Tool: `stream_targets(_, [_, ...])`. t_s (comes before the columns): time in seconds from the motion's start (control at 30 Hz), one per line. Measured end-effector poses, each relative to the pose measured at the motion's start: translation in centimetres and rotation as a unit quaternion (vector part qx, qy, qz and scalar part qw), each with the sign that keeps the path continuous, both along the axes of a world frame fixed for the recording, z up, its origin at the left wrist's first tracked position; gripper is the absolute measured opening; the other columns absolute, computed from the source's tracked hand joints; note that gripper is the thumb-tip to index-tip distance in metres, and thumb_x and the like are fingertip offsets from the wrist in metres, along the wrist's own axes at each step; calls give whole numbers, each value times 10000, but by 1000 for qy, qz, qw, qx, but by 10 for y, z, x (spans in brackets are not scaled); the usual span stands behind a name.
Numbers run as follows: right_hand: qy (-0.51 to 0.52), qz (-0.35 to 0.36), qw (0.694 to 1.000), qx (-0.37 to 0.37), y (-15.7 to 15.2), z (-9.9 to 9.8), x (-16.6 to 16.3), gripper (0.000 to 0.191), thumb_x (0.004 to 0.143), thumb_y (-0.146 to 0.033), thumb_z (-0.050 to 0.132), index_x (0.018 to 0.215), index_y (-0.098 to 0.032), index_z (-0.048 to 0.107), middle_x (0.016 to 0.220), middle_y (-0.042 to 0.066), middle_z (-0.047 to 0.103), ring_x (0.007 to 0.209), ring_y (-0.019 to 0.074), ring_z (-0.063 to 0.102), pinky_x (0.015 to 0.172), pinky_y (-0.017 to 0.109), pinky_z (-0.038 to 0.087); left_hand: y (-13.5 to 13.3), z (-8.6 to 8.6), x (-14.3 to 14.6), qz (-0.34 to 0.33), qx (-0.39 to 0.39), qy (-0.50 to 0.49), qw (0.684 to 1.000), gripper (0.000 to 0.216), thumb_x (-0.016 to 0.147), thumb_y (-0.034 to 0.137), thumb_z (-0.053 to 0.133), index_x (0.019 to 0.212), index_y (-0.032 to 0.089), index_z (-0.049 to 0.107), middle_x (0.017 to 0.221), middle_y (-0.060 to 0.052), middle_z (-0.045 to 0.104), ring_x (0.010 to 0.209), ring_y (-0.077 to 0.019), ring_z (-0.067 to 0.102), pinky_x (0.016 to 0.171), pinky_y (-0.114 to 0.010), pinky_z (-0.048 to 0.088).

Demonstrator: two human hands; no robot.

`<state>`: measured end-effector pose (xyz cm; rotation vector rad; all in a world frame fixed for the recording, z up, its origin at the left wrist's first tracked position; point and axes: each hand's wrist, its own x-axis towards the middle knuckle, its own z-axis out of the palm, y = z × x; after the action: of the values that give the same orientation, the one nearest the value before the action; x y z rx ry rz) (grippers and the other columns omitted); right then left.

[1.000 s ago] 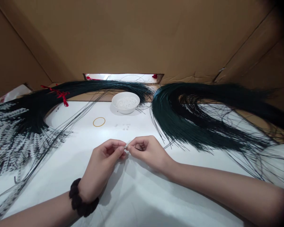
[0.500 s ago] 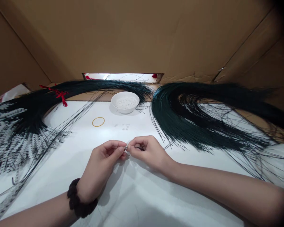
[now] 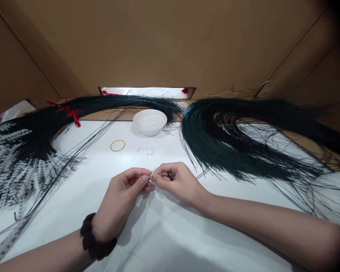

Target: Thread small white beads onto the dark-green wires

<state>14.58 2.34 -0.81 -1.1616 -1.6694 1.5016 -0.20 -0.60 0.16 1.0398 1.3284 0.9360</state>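
My left hand (image 3: 130, 187) pinches with thumb and fingers at the middle of the white table, a dark scrunchie (image 3: 95, 238) round its wrist. Nearly touching its fingertips is my right hand (image 3: 177, 179), closed in a pinch on a thin black wire (image 3: 166, 176). A short dark length bridges the small gap between both sets of fingertips. Whether a tiny part sits on it is too small to tell. Beyond the hands, several tiny clear pieces (image 3: 150, 152) lie on the table, and a white bowl (image 3: 150, 132) holds more small clear pieces.
Dark green-black strands curve in a thick bundle (image 3: 204, 136) at right. Another bundle (image 3: 102, 104) at left has a red tie (image 3: 71, 112) and black-and-white ends (image 3: 11, 162). A yellow rubber band (image 3: 118, 146) lies near the bowl. Cardboard walls (image 3: 147, 45) enclose the back and sides.
The hands stay almost in place, still pinching close together. The tiny bit showing between the fingertips looks slightly thinner and darker now. Nothing else has visibly moved.
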Motion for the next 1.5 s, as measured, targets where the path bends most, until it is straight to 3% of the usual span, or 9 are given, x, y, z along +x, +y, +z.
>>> stream_targets(0.43, [-11,-1,1000,11,0,0,0,140,691,-176,483,641,-142,609,497,-39,383,469,60,294,449,197,239,0,0,0,-13,6,25,1000,167,738,321,558,811,177,601,651,6,587,638,-116,522,628,-226,390])
stream_targets(0.77, [-17,-6,1000,15,1,-1,0,148,714,-209,482,680,-131,603,567,-6,491,501,71,355,465,200,269,-1,-1,-2,-27,17,44,999,183,759,346,530,814,184,593,691,-2,593,665,-121,531,649,-237,395])
stream_targets(1.03, [-32,-15,999,34,-1,0,-1,163,730,-202,466,695,-135,610,510,-40,328,492,67,283,453,203,230,0,-1,0,-17,13,43,999,189,749,341,547,823,174,596,700,-11,606,670,-122,542,653,-239,407])
stream_targets(1.27, [-34,-11,998,54,-3,1,0,168,746,-206,462,688,-141,605,504,-47,286,484,65,268,445,206,217,-2,-2,-1,-16,25,46,999,159,744,324,559,803,185,606,699,-1,618,679,-113,544,653,-217,412])
stream_targets(1.4, [-30,-11,998,62,-4,0,0,180,761,-221,460,693,-142,607,504,-45,312,482,66,282,441,204,229,-1,-3,0,-17,24,29,999,150,748,317,557,805,185,600,712,0,616,683,-110,544,657,-214,411])
stream_targets(1.5, [-21,-14,997,73,-5,0,-1,176,769,-222,461,715,-143,609,537,-30,419,507,71,357,468,198,285,0,-3,0,-18,27,21,999,139,759,307,544,803,183,589,723,1,609,683,-107,540,660,-214,409])
